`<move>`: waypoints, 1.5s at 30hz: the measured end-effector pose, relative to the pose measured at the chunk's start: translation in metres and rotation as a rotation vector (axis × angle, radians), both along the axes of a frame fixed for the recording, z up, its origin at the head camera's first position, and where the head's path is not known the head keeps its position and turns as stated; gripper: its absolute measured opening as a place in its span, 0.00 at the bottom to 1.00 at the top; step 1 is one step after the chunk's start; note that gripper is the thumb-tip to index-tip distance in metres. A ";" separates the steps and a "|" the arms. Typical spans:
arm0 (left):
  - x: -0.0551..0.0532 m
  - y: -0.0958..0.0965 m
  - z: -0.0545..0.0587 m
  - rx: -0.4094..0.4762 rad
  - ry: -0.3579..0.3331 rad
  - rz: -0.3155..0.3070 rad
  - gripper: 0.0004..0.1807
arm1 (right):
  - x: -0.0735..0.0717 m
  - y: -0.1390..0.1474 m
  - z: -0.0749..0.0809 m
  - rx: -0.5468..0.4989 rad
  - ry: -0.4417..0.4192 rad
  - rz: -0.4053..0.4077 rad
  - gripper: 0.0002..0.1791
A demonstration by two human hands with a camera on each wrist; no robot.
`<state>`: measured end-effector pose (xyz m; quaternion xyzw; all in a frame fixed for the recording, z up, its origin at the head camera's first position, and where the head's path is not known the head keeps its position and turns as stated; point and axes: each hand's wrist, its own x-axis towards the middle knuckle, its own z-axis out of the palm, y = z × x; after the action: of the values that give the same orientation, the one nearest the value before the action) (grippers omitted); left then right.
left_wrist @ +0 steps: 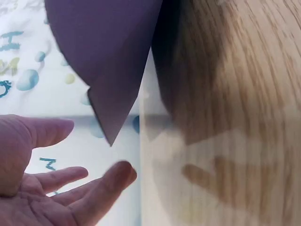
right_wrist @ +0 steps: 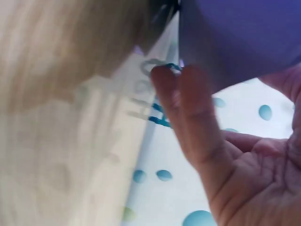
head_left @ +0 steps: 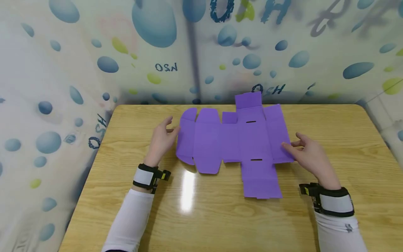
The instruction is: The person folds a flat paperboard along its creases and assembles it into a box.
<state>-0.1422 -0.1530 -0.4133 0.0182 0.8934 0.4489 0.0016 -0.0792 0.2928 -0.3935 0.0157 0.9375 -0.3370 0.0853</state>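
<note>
Cardboard (head_left: 254, 140) pinched, right fingers (right_wrist: 201, 108) (wrist view hides thumb tip (head_left: 285, 146)); left fingers (left_wrist: 96, 200) parted, empty.

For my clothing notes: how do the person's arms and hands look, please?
Left hand and right hand are bare. Left sleeve and right sleeve are white, the latter with a small dark mark. Both sides have a black wrist strap with a pale panel and a black wrist camera with a yellow mark.

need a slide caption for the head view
Creased purple sheet opened out over a wood-grain table, left hand beside its left end, right hand at its right edge, thumb on top.
</note>
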 end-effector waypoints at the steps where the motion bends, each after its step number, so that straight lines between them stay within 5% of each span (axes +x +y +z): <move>1: -0.002 0.000 -0.002 0.023 -0.026 0.003 0.31 | 0.000 0.000 -0.001 -0.004 -0.005 0.003 0.47; 7: -0.008 0.004 -0.005 0.027 -0.095 -0.011 0.26 | -0.002 -0.001 -0.009 -0.038 0.005 0.021 0.35; 12: -0.001 0.005 -0.007 0.103 -0.149 0.011 0.22 | -0.015 0.004 -0.014 -0.068 -0.009 0.052 0.30; 22: 0.044 0.019 -0.016 0.395 -0.199 0.149 0.26 | -0.078 0.023 -0.005 -0.007 -0.165 0.192 0.32; 31: 0.069 0.024 -0.023 0.472 -0.180 0.196 0.31 | -0.114 0.025 -0.003 -0.106 -0.241 0.265 0.29; 35: 0.071 0.021 -0.023 0.451 -0.165 0.205 0.33 | -0.115 0.027 -0.005 -0.130 -0.251 0.250 0.33; 38: 0.070 0.013 -0.020 0.337 -0.062 0.222 0.32 | -0.109 0.029 -0.001 -0.159 -0.254 0.209 0.39; 42: 0.061 -0.003 -0.009 0.172 0.095 0.223 0.30 | -0.086 0.032 0.004 -0.213 -0.202 0.140 0.43; 45: 0.048 -0.014 -0.001 0.101 0.127 0.176 0.30 | -0.060 0.033 0.000 -0.264 -0.150 0.096 0.42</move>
<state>-0.0939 -0.1675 -0.4140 -0.0318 0.8662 0.4895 -0.0953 -0.1391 0.3256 -0.3931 -0.0155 0.8757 -0.4508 0.1725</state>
